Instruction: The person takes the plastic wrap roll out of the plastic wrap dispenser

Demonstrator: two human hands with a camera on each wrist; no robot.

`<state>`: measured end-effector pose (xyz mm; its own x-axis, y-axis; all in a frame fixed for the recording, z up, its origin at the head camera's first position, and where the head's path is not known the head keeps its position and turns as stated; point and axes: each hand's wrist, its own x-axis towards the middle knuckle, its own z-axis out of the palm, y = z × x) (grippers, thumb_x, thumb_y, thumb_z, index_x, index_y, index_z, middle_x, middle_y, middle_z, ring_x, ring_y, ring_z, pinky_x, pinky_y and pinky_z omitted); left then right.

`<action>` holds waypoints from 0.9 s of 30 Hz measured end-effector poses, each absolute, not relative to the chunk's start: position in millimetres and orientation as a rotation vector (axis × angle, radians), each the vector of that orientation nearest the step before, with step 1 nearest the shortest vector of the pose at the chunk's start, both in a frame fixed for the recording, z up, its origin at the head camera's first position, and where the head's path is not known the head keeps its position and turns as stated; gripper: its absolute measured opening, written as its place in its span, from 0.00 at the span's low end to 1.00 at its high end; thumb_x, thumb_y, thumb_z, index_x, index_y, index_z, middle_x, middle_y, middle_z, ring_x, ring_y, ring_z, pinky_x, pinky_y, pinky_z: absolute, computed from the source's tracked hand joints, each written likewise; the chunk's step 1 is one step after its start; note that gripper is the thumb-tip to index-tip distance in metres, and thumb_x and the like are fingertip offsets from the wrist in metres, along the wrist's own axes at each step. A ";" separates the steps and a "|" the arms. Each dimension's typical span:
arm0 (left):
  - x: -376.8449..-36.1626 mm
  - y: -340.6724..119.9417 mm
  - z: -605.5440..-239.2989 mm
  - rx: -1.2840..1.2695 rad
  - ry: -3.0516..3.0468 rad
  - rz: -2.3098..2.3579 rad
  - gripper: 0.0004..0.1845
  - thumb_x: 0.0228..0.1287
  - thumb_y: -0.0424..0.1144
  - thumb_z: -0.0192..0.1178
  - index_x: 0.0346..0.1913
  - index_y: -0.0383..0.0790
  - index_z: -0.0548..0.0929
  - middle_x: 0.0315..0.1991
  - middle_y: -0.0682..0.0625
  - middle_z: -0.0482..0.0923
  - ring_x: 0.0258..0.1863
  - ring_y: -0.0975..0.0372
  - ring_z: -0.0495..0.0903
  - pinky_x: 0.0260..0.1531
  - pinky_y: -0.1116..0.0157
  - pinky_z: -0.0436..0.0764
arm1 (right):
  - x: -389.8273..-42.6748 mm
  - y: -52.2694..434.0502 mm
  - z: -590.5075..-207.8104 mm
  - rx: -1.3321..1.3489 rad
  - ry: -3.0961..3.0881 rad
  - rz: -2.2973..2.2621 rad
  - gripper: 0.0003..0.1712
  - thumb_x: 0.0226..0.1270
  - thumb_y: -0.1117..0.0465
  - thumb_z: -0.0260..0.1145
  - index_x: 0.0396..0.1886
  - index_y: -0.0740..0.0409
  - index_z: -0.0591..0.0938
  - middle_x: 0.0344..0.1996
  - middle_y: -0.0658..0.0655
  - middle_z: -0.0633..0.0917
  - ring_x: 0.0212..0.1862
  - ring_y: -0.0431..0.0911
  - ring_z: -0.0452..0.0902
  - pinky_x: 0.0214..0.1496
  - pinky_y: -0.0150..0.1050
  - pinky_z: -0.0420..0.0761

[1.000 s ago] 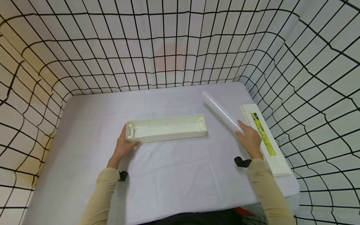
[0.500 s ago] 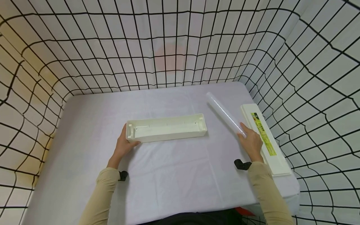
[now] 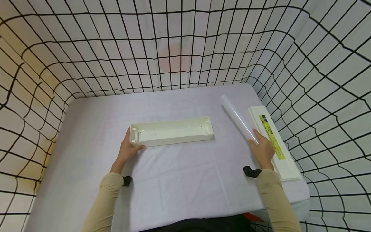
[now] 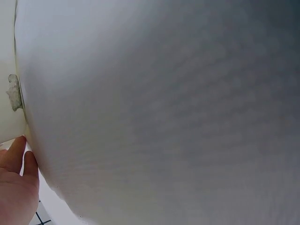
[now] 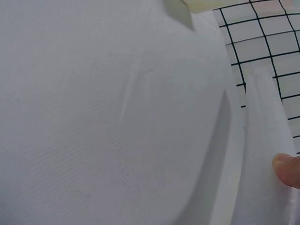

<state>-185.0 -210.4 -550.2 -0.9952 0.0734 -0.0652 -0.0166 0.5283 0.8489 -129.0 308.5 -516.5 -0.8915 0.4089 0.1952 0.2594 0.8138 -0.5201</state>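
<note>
A long, open-topped white plastic box (image 3: 179,140) sits across the middle of the table. My left hand (image 3: 126,150) grips its left end, thumb along the near wall and the other fingers partly hidden behind it. The left wrist view shows fingertips against a corner of the box (image 4: 7,56). In my right hand (image 3: 263,151) is the near end of a translucent white roll (image 3: 238,119) that looks like cling film. It slants away from me to the far left. In the right wrist view a thumb (image 5: 288,169) presses on the roll's side (image 5: 262,136).
To the right of my right hand lies a long white lid-like piece (image 3: 287,169) with a yellow-green label (image 3: 271,137), along the table's right edge. Black wire mesh (image 3: 174,58) over white sheeting encloses the back and sides. White cloth (image 3: 179,180) covers the table.
My right hand has shifted a little to the right with the roll, whose far end has swung right too. The left hand and the box stay where they were.
</note>
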 end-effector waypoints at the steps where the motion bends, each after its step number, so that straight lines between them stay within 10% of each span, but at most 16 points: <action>1: -185.0 -210.3 -550.4 0.050 2.665 1.480 0.59 0.47 0.32 0.70 0.75 0.48 0.40 0.72 0.39 0.54 0.71 0.44 0.55 0.68 0.42 0.57 | -128.4 308.6 -517.3 -0.515 -2.691 0.709 0.29 0.58 0.57 0.66 0.61 0.49 0.75 0.54 0.68 0.79 0.42 0.67 0.78 0.34 0.57 0.72; 27: -184.1 -209.4 -549.7 0.081 2.695 1.473 0.58 0.48 0.32 0.70 0.75 0.47 0.40 0.71 0.38 0.56 0.70 0.43 0.57 0.67 0.42 0.59 | -117.9 306.0 -524.2 -0.722 -2.603 0.702 0.28 0.60 0.58 0.63 0.62 0.49 0.74 0.54 0.70 0.79 0.48 0.70 0.76 0.38 0.61 0.71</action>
<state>-184.1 -209.4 -549.7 -0.9962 0.0792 -0.0351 0.0133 0.5396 0.8418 -117.9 306.0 -524.2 -0.8094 0.5541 0.1945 0.3812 0.7477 -0.5437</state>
